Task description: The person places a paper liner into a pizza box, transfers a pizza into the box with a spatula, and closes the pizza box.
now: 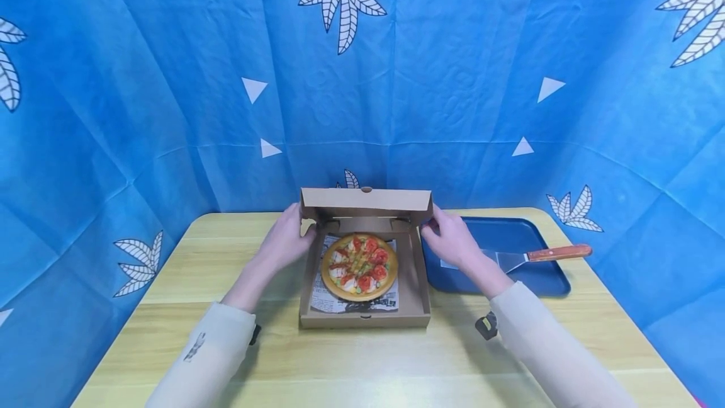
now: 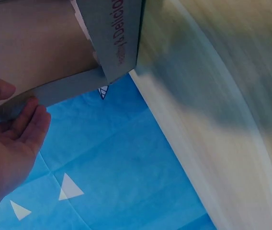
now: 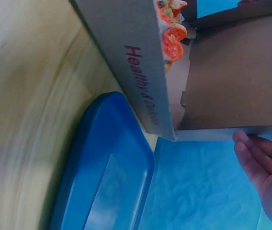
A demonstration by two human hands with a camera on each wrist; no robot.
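A cardboard pizza box (image 1: 420, 291) stands in the middle of the table with its lid (image 1: 362, 199) raised at the back. Inside, a round pizza (image 1: 360, 267) with red and white toppings lies on printed paper (image 1: 324, 303). At the lid's left side, my left hand (image 1: 286, 236) grips the edge, fingers (image 2: 36, 125) outside and thumb on the inner side. My right hand (image 1: 452, 236) holds the opposite edge of the lid likewise, its fingers (image 3: 258, 160) against the outer face. Part of the right hand is cut off in the right wrist view.
Right of the box lies a blue tray (image 1: 512, 226), partly behind my right forearm. A spatula (image 1: 557, 253) with a wooden handle rests across it, the handle reaching past the tray's edge. Blue patterned cloth (image 1: 442, 80) hangs behind the wooden table (image 1: 362, 370).
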